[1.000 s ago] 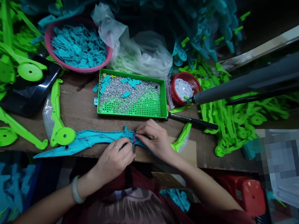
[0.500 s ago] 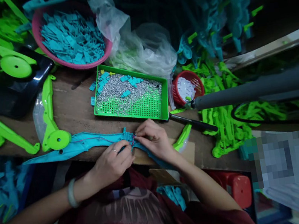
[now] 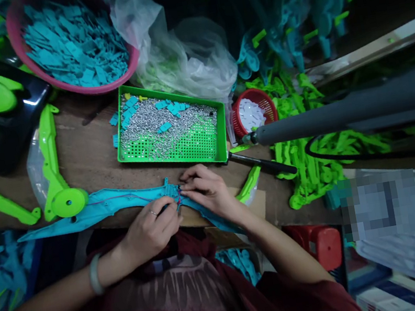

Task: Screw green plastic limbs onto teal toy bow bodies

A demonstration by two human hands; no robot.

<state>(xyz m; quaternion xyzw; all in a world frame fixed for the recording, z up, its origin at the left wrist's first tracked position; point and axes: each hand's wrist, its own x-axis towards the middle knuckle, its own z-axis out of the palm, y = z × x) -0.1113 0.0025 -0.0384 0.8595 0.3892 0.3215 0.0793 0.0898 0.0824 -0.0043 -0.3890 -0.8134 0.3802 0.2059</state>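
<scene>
Where the blue bow [image 3: 112,202] hugs the table [image 3: 89,162] edge, left hand [image 3: 152,231] and right hand [image 3: 207,191] pinch it.

The blue part [image 3: 120,202] is moulded in smooth, matt plastic. The surface [image 3: 89,159] is made of worn, rough wood. Shiny metal is seen in the screws [image 3: 157,140], which are held in a perforated plastic tray [image 3: 223,134]. The bag [image 3: 183,58] is formed of glossy clear film.

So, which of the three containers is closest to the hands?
The green tray of silvery metal bits, just beyond the right hand; the pink basin and red basket sit farther off.
</scene>
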